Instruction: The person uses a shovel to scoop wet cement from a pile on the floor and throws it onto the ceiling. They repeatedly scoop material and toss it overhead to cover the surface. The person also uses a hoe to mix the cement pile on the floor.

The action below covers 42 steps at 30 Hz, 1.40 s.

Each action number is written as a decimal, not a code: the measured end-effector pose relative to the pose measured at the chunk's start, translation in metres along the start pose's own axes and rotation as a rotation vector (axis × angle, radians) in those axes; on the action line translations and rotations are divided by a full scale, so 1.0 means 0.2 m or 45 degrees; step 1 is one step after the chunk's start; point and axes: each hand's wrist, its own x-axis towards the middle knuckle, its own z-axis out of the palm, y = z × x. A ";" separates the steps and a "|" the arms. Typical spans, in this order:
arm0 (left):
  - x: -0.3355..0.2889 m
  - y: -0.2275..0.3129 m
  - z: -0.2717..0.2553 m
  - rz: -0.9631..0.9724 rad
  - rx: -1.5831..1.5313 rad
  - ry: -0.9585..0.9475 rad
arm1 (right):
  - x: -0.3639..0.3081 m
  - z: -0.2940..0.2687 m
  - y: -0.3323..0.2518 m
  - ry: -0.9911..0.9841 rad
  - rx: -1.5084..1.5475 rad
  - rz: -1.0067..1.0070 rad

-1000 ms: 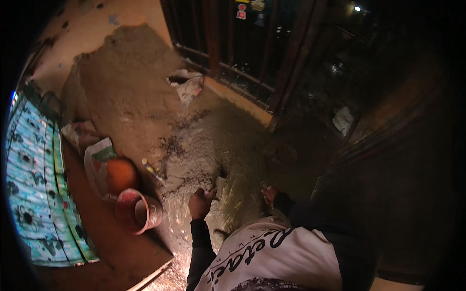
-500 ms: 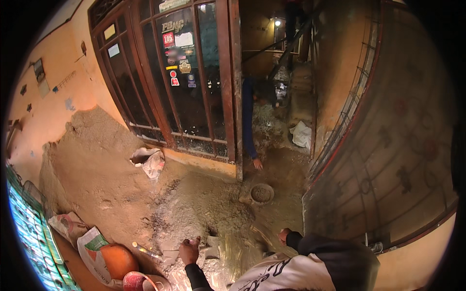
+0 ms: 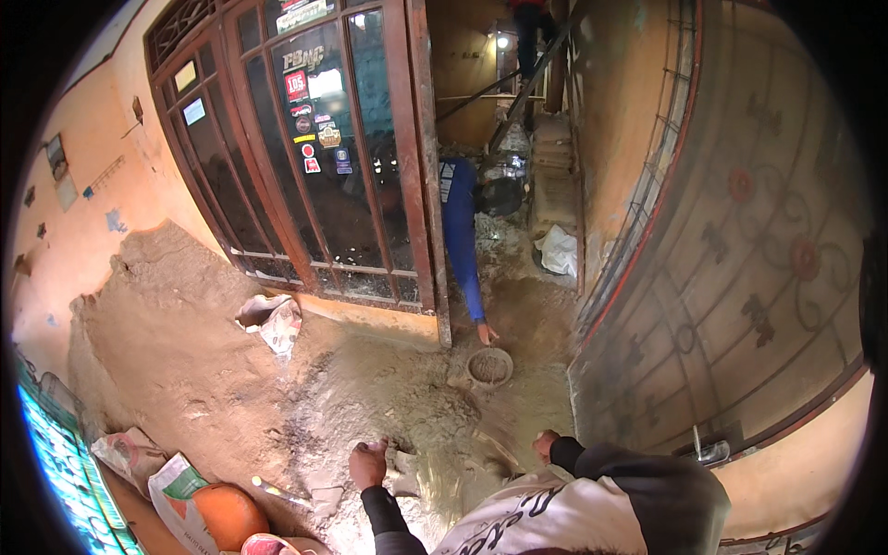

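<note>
My left hand (image 3: 368,463) is closed in a fist low over the wet grey mortar (image 3: 416,402); what it grips, if anything, is hidden. Beside it lies a flat grey piece (image 3: 403,473) whose kind I cannot make out. Farther right, my right hand (image 3: 546,446) is also closed, its fingers mostly turned from view. Ahead, by the doorway, stands a round basin (image 3: 489,367) with grey mix in it. Another person's hand (image 3: 487,334), at the end of a blue sleeve (image 3: 461,250), reaches down to the basin's far rim.
A sand heap (image 3: 176,305) slopes against the left wall, with a torn sack (image 3: 271,324) on it. An orange ball-like object (image 3: 229,518) and sacks (image 3: 176,495) sit at lower left. A metal gate (image 3: 712,277) bounds the right. Another person (image 3: 529,37) stands deep in the passage.
The other person's arm has come farther out, its hand now at the basin's rim. My left hand has shifted slightly up in view. The whole view has turned a little.
</note>
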 end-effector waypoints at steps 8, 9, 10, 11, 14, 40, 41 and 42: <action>0.03 -0.16 -0.08 -0.076 0.158 0.024 | -0.09 0.01 -0.46 -0.121 0.007 0.112; 0.02 -0.16 -0.10 -0.093 0.151 0.030 | -0.13 0.02 -0.58 -0.126 0.025 0.137; 0.02 -0.12 -0.08 -0.087 0.117 0.023 | -0.16 -0.02 -0.61 -0.096 0.039 0.175; 0.01 -0.08 -0.07 -0.083 0.087 0.017 | -0.14 -0.03 -0.60 -0.099 0.039 0.181; 0.00 -0.02 -0.05 -0.084 0.049 0.008 | -0.10 -0.03 -0.62 -0.135 0.074 0.159; -0.02 -0.02 -0.03 -0.084 0.135 0.020 | -0.12 0.05 -0.49 -0.153 -0.244 -0.079; -0.01 -0.04 -0.02 -0.094 0.152 0.031 | -0.12 0.05 -0.51 -0.165 -0.228 -0.075; 0.00 -0.06 -0.02 -0.093 0.147 0.042 | -0.12 0.06 -0.53 -0.160 -0.151 0.020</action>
